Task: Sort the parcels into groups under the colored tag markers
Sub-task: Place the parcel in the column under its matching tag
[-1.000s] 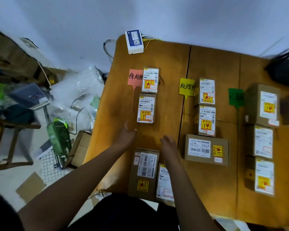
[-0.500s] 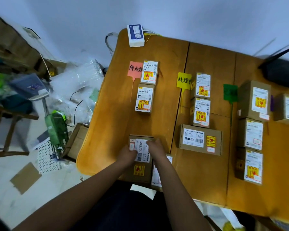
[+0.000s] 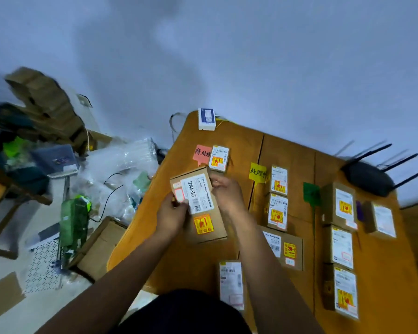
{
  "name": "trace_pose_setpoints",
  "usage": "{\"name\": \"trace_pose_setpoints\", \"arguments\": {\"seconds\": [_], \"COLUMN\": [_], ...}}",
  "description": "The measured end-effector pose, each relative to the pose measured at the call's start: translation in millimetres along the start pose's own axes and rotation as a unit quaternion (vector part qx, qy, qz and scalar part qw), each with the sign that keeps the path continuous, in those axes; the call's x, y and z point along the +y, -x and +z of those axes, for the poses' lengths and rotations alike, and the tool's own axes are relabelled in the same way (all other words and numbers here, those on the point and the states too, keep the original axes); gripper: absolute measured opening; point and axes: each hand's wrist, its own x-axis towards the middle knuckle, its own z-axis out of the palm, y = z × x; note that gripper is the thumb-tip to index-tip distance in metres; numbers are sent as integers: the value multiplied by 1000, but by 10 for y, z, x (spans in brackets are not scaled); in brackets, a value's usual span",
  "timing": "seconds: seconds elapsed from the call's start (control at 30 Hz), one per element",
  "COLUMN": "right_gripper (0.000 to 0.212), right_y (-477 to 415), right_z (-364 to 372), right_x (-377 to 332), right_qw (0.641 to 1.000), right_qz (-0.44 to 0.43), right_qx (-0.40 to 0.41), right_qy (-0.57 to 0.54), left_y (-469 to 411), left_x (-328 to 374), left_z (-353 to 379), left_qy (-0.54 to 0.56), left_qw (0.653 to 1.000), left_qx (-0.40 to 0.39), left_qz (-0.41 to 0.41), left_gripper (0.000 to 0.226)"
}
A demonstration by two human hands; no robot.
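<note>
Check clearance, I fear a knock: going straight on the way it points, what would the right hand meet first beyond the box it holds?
Probably the small parcel beside the pink tag, just past the right hand and held box. The box looks lifted, so it might pass above; depth is unclear.

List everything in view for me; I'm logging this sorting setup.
table: one, orange-brown wood, centre and right
pink tag: one, far left of the table
yellow tag: one, middle
green tag: one, right of yellow
purple tag: one, a sliver, far right
parcels: nine on the table, brown with white labels; one by pink, three under yellow, three under green, one past purple, one at the near edge
held parcel: one, brown, below the pink tag
white device: one, far edge
router: one, black, far right
plastic wrap: clear, floor left
left hand, right hand: grip the held parcel
</note>
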Motion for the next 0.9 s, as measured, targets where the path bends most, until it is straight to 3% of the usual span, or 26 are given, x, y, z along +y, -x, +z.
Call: {"name": "trace_pose_setpoints", "arguments": {"seconds": [0.17,0.33,0.47,0.67,0.73,0.8,0.9], "right_gripper": [68,75,63,57,53,63,85], "right_y": [160,269,380,513,544,533,514], "right_z": [-474,-933,-1321,-1640,-1627,-1602,-1593], "right_x": [-751,-1179,-1344,-1574,-1593,-1561,-1492], "right_qw": [982,973,963,951,948,938,937], "right_qz": [-184,-229,-248,-308,-306,-286,-244], "right_qx": [-3,28,25,13,70,180,248], "right_qy": [37,-24,-103,6,49,75,-21], "left_y": [49,213,320,328,299,292,286], "left_x": [1054,1828,2220,2474,2473,2464,2437], "left_z": [-86,-183,-250,-358,-364,-339,-289], "left_qy": [105,83,115,133,140,190,289], "left_qw": [986,958,946,933,928,923,901], "left_qx": [13,-55,-121,-165,-163,-159,-178], "left_qz": [131,269,279,290,304,295,269], "left_gripper": [36,52,65,45,33,30,34]}}
